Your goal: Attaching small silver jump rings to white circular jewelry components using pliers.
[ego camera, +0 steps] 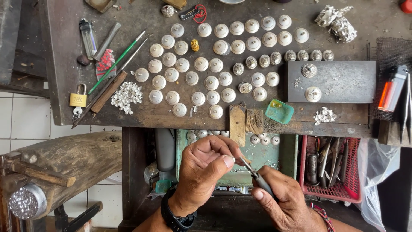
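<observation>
My left hand [205, 169] pinches a tiny silver piece [234, 160] between thumb and forefinger, below the bench's front edge. My right hand [281, 197] grips a thin grey metal tool [254, 174], and its tip touches the pinched piece. A black wristwatch [176, 219] sits on my left wrist, a red cord bracelet [322, 215] on my right. Both hands hover over a green metal drawer [262, 157] holding a few silver domes. On the worn wooden bench [141, 114] above lie several rows of round silver domed pieces [212, 64].
A steel block [343, 81] carries two silver pieces at the right. A small teal dish [279, 111], silver scrap heap [126, 96], brass padlock [78, 99], lighters [88, 38] [391, 89], green-handled tools [116, 62] and a red basket of tools [332, 169] surround the work. A wooden log [64, 165] stands left.
</observation>
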